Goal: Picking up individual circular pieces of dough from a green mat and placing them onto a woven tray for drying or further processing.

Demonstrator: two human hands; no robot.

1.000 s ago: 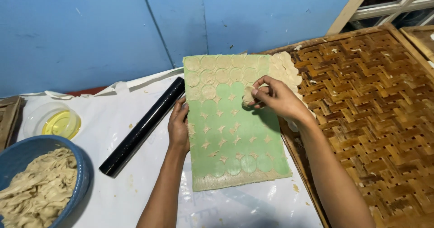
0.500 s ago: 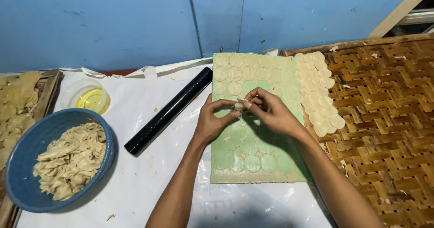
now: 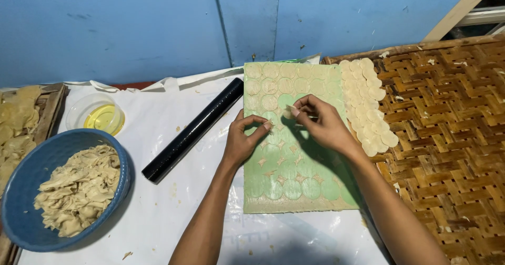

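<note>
Your left hand (image 3: pixel 243 141) rests on the left edge of the green cutting mat (image 3: pixel 315 191), thumb and forefinger curled toward each other in a near-closed pinch; whether anything sits between them is hard to tell at this distance. Your right hand (image 3: pixel 322 124) hovers just over the mat's middle, fingertips gathered around a small dough round (image 3: pixel 288 112) at about ten o'clock from its palm. The mat carries a sheet of thin dough stamped into circles, with star-shaped scraps where rounds are gone. At three o'clock from your right hand, a column of cut dough discs (image 3: pixel 368 104) lies overlapped along the edge of the woven bamboo tray (image 3: pixel 447 128). At nine o'clock from your left hand lies a black rolling pin (image 3: pixel 192 131), tilted on the white plastic sheet (image 3: pixel 158 212). Further left sit a blue bowl (image 3: pixel 21 212) of dough scraps and a small clear dish of yellow oil (image 3: pixel 102 116).
</note>
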